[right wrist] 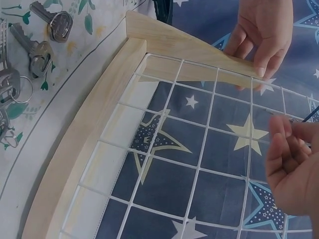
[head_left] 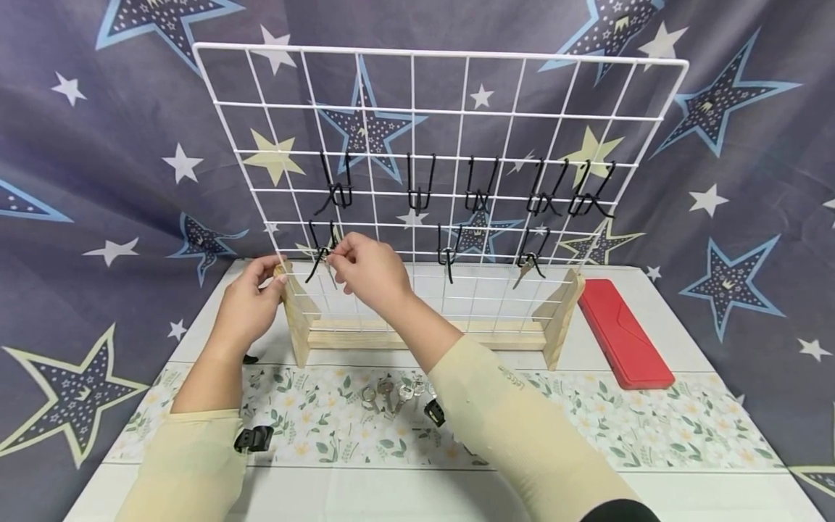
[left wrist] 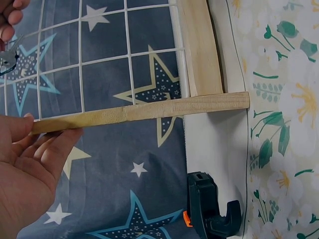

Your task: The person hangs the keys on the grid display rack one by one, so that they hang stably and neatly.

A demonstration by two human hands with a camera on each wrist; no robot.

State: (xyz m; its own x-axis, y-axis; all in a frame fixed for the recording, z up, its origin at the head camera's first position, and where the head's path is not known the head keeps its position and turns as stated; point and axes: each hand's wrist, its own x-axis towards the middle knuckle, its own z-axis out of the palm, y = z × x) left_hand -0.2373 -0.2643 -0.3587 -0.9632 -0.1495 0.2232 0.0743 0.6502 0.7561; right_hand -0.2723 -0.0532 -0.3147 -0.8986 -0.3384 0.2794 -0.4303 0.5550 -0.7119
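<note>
My left hand [head_left: 246, 308] pinches the upper end of the wooden side support [left wrist: 124, 113] of a white wire grid rack, thumb on one face and fingers on the other. At the leftmost black hook [head_left: 320, 254] of the lower row, my right hand [head_left: 373, 275] has thumb and fingertips drawn together on a small metal key [left wrist: 9, 60]. The key's blade hangs below the fingertips in the head view; in the right wrist view the fingers hide it. Another key [head_left: 524, 271] hangs on the lower right hook [head_left: 533, 254].
Several loose keys with rings [head_left: 386, 391] lie on the floral strip before the white wire grid [head_left: 440, 52]. More black hooks [head_left: 420, 190] line its upper row. A red case [head_left: 622, 333] lies to the right. A dark clamp-like object [left wrist: 204, 204] sits beside the left support.
</note>
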